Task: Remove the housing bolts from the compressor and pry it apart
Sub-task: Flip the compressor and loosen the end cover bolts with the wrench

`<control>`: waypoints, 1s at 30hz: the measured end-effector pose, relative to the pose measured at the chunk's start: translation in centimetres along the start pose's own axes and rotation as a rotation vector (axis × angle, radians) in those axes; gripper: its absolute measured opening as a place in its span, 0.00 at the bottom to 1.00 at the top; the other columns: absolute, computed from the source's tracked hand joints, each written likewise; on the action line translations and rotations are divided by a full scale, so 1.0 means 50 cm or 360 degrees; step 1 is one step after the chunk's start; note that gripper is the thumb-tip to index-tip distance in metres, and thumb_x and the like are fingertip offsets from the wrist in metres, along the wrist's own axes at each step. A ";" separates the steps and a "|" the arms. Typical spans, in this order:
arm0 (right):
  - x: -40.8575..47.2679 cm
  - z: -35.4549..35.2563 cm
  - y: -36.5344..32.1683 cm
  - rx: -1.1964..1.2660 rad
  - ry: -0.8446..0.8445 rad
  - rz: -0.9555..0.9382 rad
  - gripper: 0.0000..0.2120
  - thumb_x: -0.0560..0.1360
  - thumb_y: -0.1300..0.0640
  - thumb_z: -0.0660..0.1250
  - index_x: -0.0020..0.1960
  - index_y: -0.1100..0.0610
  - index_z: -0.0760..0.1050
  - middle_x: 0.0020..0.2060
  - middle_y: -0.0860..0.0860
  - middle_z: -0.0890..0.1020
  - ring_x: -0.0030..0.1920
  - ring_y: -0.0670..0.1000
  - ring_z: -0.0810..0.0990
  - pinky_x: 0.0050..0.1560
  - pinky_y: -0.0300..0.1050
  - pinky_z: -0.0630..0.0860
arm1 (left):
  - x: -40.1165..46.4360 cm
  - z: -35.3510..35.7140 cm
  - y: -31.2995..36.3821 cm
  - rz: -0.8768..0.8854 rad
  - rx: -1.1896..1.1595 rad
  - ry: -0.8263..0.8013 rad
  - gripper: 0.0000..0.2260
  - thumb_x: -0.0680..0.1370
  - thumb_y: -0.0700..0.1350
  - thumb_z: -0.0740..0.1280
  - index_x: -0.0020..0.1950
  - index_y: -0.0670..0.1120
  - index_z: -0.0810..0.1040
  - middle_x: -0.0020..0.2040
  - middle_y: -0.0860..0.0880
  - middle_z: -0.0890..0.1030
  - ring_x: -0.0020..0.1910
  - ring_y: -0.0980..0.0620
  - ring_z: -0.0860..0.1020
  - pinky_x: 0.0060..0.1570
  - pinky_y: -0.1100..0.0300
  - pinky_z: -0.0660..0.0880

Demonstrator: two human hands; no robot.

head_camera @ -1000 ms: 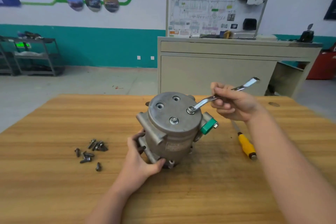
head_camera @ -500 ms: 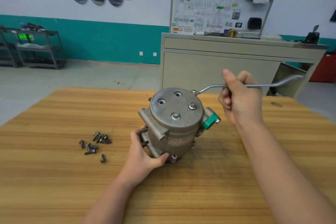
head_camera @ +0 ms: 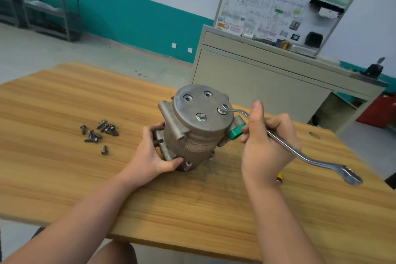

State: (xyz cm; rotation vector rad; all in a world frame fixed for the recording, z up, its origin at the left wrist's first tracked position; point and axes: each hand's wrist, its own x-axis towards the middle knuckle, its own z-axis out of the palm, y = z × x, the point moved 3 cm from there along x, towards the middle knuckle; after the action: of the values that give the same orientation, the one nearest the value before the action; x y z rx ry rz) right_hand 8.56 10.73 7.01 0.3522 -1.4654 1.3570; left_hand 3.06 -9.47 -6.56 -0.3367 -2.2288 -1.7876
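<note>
Grey cast-metal cylindrical compressor, standing on end on the wooden table.
Round end cover faces up, tilted slightly toward the viewer. Two silver hex-head housing bolts seated in the near half of the cover; two empty bolt holes on the far half. Green cap on right-side port. Pale label on body wall. Removed dark bolts lie clustered to the left, well apart.

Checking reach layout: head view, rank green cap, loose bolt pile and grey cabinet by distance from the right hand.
1. Green cap: on the compressor's right side, right beside the right hand.
2. Loose bolt pile: on the table, left of the compressor.
3. Grey cabinet: beyond the table's far edge.
</note>
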 end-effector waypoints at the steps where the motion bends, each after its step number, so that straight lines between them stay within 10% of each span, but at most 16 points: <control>1: -0.001 0.002 -0.003 -0.0074 0.0008 -0.0043 0.17 0.75 0.46 0.69 0.31 0.40 0.67 0.21 0.44 0.74 0.22 0.55 0.76 0.28 0.54 0.73 | 0.000 0.000 0.001 -0.0002 -0.0005 0.0005 0.39 0.63 0.39 0.81 0.64 0.49 0.59 0.62 0.50 0.70 0.59 0.64 0.72 0.56 0.75 0.68; 4: -0.007 0.001 0.000 -0.0215 0.0001 -0.0175 0.17 0.77 0.45 0.67 0.32 0.45 0.66 0.21 0.48 0.74 0.21 0.58 0.74 0.26 0.55 0.71 | -0.003 0.003 0.007 -0.0010 -0.0021 -0.0012 0.39 0.63 0.39 0.80 0.65 0.48 0.59 0.65 0.47 0.69 0.65 0.54 0.71 0.65 0.64 0.69; 9: -0.015 0.006 -0.004 -0.0165 -0.0011 -0.0283 0.18 0.78 0.49 0.67 0.32 0.50 0.65 0.20 0.55 0.71 0.21 0.53 0.69 0.25 0.42 0.67 | -0.006 0.006 0.012 -0.0010 -0.0057 -0.0006 0.40 0.60 0.48 0.79 0.65 0.49 0.59 0.65 0.50 0.69 0.59 0.68 0.72 0.55 0.77 0.68; 18: -0.032 0.060 -0.068 -0.0828 -0.0113 -0.0486 0.20 0.75 0.64 0.68 0.33 0.54 0.59 0.27 0.48 0.60 0.28 0.49 0.57 0.30 0.35 0.56 | -0.004 0.004 0.000 -0.0014 -0.0058 -0.0008 0.41 0.59 0.52 0.82 0.63 0.55 0.60 0.67 0.48 0.71 0.63 0.61 0.73 0.62 0.65 0.71; 25: -0.072 0.031 -0.038 -0.0394 -0.0008 -0.0122 0.17 0.76 0.59 0.67 0.31 0.54 0.65 0.25 0.50 0.65 0.28 0.48 0.61 0.28 0.41 0.64 | -0.009 0.007 0.012 0.0030 -0.0028 0.0048 0.37 0.57 0.58 0.78 0.60 0.60 0.60 0.65 0.48 0.70 0.67 0.48 0.71 0.69 0.46 0.68; 30: -0.028 -0.020 0.032 0.0552 -0.0131 0.0913 0.18 0.74 0.64 0.70 0.29 0.49 0.71 0.23 0.49 0.76 0.20 0.45 0.71 0.22 0.34 0.67 | -0.009 0.006 0.011 -0.0007 -0.0061 0.0006 0.37 0.58 0.57 0.77 0.60 0.59 0.60 0.66 0.46 0.70 0.67 0.50 0.71 0.69 0.47 0.68</control>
State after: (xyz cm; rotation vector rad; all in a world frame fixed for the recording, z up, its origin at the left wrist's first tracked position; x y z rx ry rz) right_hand 8.32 11.50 4.80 0.2120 -1.4545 2.0902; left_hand 3.62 -9.08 -6.27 -0.3358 -2.1968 -1.8335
